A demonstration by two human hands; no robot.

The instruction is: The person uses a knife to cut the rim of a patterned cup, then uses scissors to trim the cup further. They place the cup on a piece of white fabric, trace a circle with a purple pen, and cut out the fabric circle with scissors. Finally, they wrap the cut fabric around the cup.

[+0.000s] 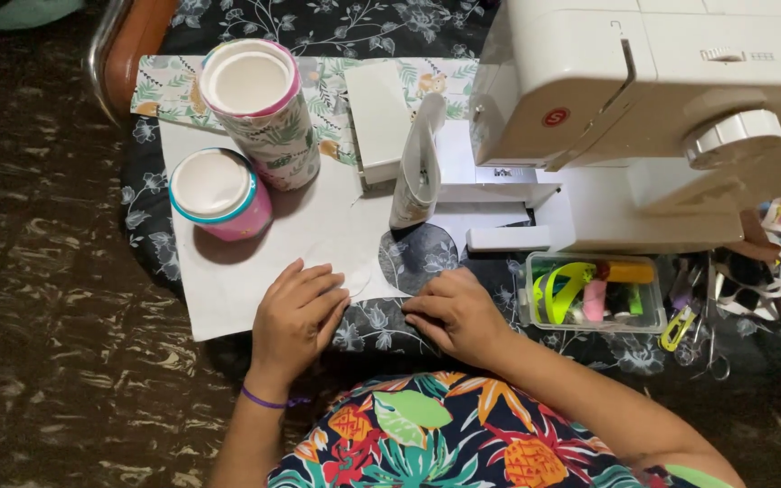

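Note:
My left hand [296, 312] lies flat, fingers spread, on the near edge of a white sheet of stiff fabric or paper [264, 239] with a round piece cut out of it. My right hand [452, 312] rests with curled fingers on the dark floral cloth [381, 325] at the edge of the round cut-out. Whether it pinches the sheet's edge is unclear. A purple band circles my left wrist.
Two round fabric-covered containers stand on the sheet: a tall leafy one [259, 108] and a short pink one [219, 194]. A white sewing machine [644, 108] fills the upper right. A clear box of small sewing tools [594, 291] sits beside my right hand. A white pouch [418, 167] stands upright.

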